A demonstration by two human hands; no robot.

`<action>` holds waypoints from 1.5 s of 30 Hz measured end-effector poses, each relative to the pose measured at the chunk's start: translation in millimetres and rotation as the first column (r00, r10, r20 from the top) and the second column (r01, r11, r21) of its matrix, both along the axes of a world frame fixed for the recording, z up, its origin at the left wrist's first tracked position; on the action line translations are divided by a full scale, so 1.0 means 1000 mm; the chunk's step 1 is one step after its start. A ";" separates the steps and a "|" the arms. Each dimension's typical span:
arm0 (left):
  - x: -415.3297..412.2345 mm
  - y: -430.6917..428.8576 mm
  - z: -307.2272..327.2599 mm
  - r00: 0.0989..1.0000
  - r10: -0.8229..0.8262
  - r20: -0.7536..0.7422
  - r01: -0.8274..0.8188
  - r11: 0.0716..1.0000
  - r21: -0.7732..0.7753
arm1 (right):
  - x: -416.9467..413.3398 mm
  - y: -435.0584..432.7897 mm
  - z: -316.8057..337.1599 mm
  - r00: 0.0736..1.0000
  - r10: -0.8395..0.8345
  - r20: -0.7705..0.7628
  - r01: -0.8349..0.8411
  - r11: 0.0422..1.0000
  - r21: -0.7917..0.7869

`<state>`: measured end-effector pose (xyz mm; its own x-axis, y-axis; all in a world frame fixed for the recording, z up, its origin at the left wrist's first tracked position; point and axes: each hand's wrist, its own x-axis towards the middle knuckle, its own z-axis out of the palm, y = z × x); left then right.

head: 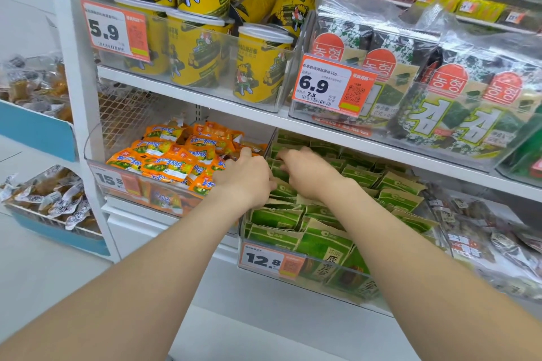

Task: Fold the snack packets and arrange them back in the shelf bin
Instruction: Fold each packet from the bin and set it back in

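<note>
Left hand and right hand are side by side in the clear bin tagged 12.8. Their fingers are curled into the green packets stacked there, and honestly I can't tell if either has one pinched. Orange packets sit next door, and up top are yellow tubs at 5.9 and Korean-lettered seaweed packs at 6.9.

green snack packets stand packed upright in clear shelf bin.
</note>
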<state>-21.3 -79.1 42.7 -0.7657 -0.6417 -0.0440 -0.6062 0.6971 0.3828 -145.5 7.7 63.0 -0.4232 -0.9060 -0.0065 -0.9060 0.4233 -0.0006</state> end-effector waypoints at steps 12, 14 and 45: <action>0.011 -0.001 0.019 0.969 0.080 -0.232 -0.082 0.997 0.002 | 0.012 -0.001 0.004 0.998 -0.055 -0.003 0.055 0.991 0.119; 0.011 -0.005 0.017 0.957 0.073 -0.282 -0.071 0.997 0.019 | 0.019 0.014 0.009 0.998 -0.059 -0.025 0.058 0.998 -0.033; 0.002 0.012 0.020 0.989 -0.138 0.061 0.134 0.989 0.056 | 0.026 0.063 0.012 0.884 -0.352 0.308 0.392 0.917 -0.077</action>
